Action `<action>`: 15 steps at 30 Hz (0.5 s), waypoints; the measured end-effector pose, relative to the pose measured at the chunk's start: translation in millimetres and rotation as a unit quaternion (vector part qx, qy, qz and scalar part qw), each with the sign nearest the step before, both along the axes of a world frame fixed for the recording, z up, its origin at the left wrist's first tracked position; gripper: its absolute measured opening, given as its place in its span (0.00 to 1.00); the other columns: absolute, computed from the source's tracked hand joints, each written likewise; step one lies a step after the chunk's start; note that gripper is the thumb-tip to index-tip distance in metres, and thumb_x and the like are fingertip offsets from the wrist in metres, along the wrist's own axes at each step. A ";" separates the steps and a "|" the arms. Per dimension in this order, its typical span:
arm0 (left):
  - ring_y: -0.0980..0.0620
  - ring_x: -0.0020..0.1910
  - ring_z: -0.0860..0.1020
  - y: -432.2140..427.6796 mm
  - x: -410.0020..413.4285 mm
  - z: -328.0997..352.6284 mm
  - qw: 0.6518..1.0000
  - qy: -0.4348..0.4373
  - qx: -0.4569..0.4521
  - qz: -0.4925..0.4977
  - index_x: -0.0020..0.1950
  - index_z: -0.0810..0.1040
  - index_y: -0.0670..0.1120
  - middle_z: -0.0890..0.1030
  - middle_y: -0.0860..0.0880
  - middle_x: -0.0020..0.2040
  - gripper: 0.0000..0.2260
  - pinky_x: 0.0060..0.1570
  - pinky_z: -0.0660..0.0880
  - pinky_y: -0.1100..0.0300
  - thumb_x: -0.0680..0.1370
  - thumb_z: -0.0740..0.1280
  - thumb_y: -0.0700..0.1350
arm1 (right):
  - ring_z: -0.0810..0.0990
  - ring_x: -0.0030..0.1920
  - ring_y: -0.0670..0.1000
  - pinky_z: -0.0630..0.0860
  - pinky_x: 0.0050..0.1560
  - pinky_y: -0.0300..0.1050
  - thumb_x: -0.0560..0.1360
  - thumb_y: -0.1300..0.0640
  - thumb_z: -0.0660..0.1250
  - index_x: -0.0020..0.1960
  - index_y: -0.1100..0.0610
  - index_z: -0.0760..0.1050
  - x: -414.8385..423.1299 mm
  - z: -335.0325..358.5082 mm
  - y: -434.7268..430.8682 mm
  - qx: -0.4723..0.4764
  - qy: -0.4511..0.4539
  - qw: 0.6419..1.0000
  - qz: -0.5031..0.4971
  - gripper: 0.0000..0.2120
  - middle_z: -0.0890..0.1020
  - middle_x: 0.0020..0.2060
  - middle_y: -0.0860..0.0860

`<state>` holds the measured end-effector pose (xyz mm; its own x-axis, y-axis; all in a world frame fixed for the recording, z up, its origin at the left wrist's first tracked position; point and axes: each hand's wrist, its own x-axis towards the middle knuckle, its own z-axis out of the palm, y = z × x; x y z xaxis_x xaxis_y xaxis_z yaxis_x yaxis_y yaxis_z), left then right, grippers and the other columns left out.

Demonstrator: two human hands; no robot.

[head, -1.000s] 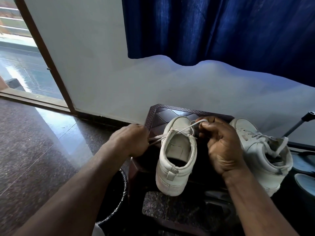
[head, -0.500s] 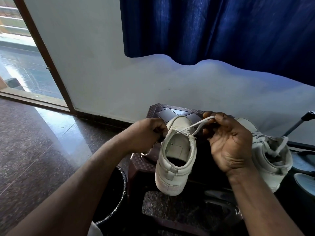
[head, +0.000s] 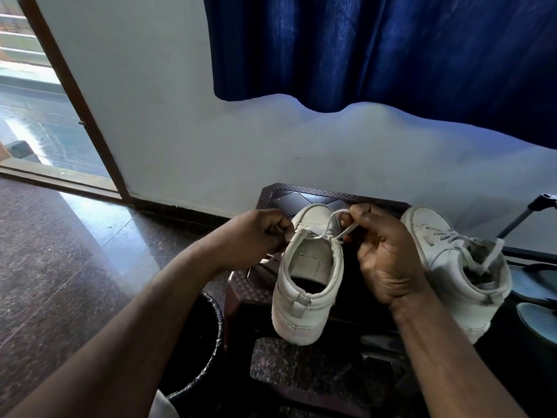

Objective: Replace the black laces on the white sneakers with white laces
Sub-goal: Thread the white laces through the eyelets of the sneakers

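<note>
A white sneaker (head: 307, 285) stands heel toward me on a dark brown plastic stool (head: 241, 285). A white lace (head: 334, 224) runs across its front eyelets. My left hand (head: 256, 233) is curled at the shoe's left edge, and its fingers grip one end of that lace. My right hand (head: 382, 251) pinches the other end, which loops up over the toe. A second white sneaker (head: 461, 267) with white laces threaded stands to the right, partly behind my right hand. No black laces are in view.
A black bin (head: 196, 342) with a plastic liner sits left of the stool. A white wall and a blue curtain (head: 391, 49) lie behind. An open doorway (head: 39, 116) is far left. Dark footwear (head: 536, 297) lies at the right edge.
My left hand moved right, from beside the stool to the shoe's left edge. My right hand raised the lace end, which now forms a loop over the toe.
</note>
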<state>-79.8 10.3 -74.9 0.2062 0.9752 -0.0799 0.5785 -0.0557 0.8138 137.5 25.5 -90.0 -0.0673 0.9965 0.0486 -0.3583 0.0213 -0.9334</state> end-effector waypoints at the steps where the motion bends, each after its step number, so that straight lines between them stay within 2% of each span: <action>1: 0.59 0.30 0.70 -0.1 1.1 0.7 1.000 0.000 -0.008 0.000 0.51 0.82 0.45 0.80 0.54 0.37 0.09 0.29 0.66 0.69 0.80 0.64 0.34 | 0.79 0.41 0.49 0.71 0.48 0.46 0.73 0.54 0.68 0.38 0.52 0.83 0.3 -0.2 0.1 0.005 -0.006 1.000 0.003 0.08 0.84 0.40 0.51; 4: 0.58 0.30 0.70 1.7 0.3 0.6 0.999 -0.012 -0.030 0.007 0.49 0.81 0.44 0.80 0.53 0.37 0.08 0.28 0.66 0.69 0.80 0.64 0.34 | 0.79 0.39 0.48 0.70 0.45 0.44 0.76 0.55 0.69 0.37 0.53 0.82 2.3 0.8 0.2 0.010 -0.006 1.000 0.006 0.09 0.83 0.39 0.51; 6: 0.59 0.31 0.70 3.6 -4.8 -1.6 0.999 0.000 -0.036 0.016 0.48 0.82 0.45 0.79 0.56 0.34 0.04 0.31 0.67 0.67 0.81 0.69 0.40 | 0.79 0.37 0.47 0.71 0.43 0.42 0.75 0.53 0.68 0.36 0.54 0.82 3.1 1.0 0.8 0.004 -0.004 1.000 0.004 0.10 0.83 0.37 0.51; 9: 0.59 0.32 0.72 5.4 -17.9 -5.4 0.997 0.063 -0.036 0.009 0.45 0.82 0.48 0.79 0.56 0.33 0.07 0.37 0.72 0.62 0.80 0.73 0.50 | 0.79 0.39 0.50 0.72 0.45 0.45 0.74 0.52 0.70 0.39 0.56 0.83 2.9 -3.4 1.7 -0.008 -0.018 1.000 0.008 0.10 0.82 0.39 0.57; 11: 0.56 0.34 0.76 6.3 -26.0 -7.3 0.996 0.077 -0.054 0.008 0.43 0.82 0.49 0.82 0.50 0.37 0.07 0.40 0.76 0.58 0.79 0.74 0.49 | 0.78 0.39 0.52 0.74 0.44 0.44 0.73 0.52 0.71 0.40 0.59 0.82 1.9 -6.1 1.2 -0.025 -0.014 0.999 0.017 0.10 0.81 0.40 0.59; 15: 0.55 0.35 0.79 4.5 -30.6 -7.5 0.994 0.064 -0.085 0.012 0.40 0.82 0.49 0.83 0.52 0.37 0.08 0.35 0.74 0.69 0.80 0.73 0.42 | 0.77 0.37 0.52 0.77 0.40 0.41 0.72 0.53 0.72 0.42 0.62 0.79 2.2 -6.9 1.6 -0.025 0.000 0.999 0.033 0.11 0.80 0.38 0.59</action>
